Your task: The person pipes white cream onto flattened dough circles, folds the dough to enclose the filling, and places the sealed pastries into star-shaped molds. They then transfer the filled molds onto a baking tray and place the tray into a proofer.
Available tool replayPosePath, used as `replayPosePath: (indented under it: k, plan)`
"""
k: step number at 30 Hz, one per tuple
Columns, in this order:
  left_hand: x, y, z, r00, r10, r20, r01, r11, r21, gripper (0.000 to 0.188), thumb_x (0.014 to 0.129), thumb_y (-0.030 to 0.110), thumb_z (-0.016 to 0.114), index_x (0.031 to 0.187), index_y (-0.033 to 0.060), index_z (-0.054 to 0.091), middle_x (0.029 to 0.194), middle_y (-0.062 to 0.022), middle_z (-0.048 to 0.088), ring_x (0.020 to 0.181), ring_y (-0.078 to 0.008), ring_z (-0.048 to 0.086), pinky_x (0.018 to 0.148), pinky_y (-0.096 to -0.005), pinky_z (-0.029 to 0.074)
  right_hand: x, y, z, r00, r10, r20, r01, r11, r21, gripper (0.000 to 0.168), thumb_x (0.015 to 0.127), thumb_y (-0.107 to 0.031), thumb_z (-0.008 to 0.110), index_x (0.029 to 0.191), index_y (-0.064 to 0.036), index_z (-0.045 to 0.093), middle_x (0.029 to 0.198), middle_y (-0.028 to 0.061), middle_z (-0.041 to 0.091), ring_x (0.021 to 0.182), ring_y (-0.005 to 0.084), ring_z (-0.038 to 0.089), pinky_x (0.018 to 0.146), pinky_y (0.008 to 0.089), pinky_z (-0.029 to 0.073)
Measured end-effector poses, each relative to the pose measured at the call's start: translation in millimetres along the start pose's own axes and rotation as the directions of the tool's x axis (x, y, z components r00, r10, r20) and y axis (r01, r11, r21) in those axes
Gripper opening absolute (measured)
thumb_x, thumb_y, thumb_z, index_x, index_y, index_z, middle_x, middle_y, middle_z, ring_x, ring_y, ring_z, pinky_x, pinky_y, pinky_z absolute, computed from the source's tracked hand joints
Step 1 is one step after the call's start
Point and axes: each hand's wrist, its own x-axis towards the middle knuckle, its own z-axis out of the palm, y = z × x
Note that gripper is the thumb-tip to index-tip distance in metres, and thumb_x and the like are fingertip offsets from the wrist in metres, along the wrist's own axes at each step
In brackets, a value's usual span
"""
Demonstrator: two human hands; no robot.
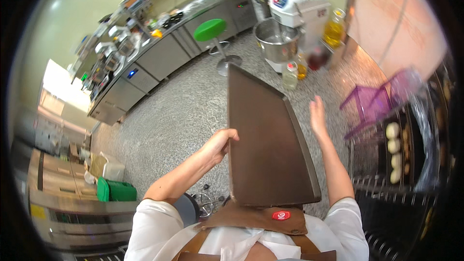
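Note:
A dark brown rectangular baking tray (pixel 266 145) is tilted steeply in front of my apron, its inner face towards the right. My left hand (pixel 220 145) grips its left long edge, thumb over the rim and the other fingers hidden behind. To the right of the tray, my right hand (pixel 318 117) is raised with nothing in it. It does not touch the tray, and its fingers are extended, seen edge-on. The tray's lower end lies close to the brown apron (pixel 253 218). Nothing is seen on the tray's visible face.
A rack (pixel 395 188) with trays of pale dough pieces (pixel 394 152) stands close on the right, beside a purple transparent chair (pixel 369 103). Ahead are a spiral dough mixer (pixel 277 40), oil bottles (pixel 290 76) and a green stool (pixel 210 30). A green bin (pixel 116 190) stands left.

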Motion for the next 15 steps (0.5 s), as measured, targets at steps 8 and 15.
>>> replayPosePath:
  k: [8, 15]
  plan:
    - [54.7, 28.5, -92.6, 0.986, -0.008, -0.167, -0.026, 0.98, -0.197, 0.005, 0.07, 0.012, 0.06, 0.072, 0.0063, 0.06, 0.062, -0.0032, 0.058, 0.049, -0.0112, 0.047, 0.047, -0.0245, 0.034, 93.1, 45.2, 134.5, 0.998, 0.006, 0.067, 0.016, 0.947, -0.321, 0.073, 0.093, -0.04, 0.056, 0.137, 0.013, 0.032, 0.137, 0.0342, 0.041, 0.127, 0.0476, 0.043, 0.105, 0.045, 0.037]
    - [149.6, 42.3, -244.7, 0.993, -0.041, -0.115, -0.025, 0.851, -0.525, 0.013, 0.066, 0.004, 0.057, 0.077, 0.0004, 0.063, 0.08, -0.0107, 0.066, 0.073, -0.0214, 0.063, 0.071, -0.0339, 0.055, 244.0, 65.0, 198.0, 0.41, 0.662, 0.627, -0.761, 0.628, -0.165, 0.062, 0.091, -0.052, 0.059, 0.122, 0.002, 0.059, 0.117, 0.0204, 0.065, 0.105, 0.0318, 0.064, 0.09, 0.0429, 0.051]
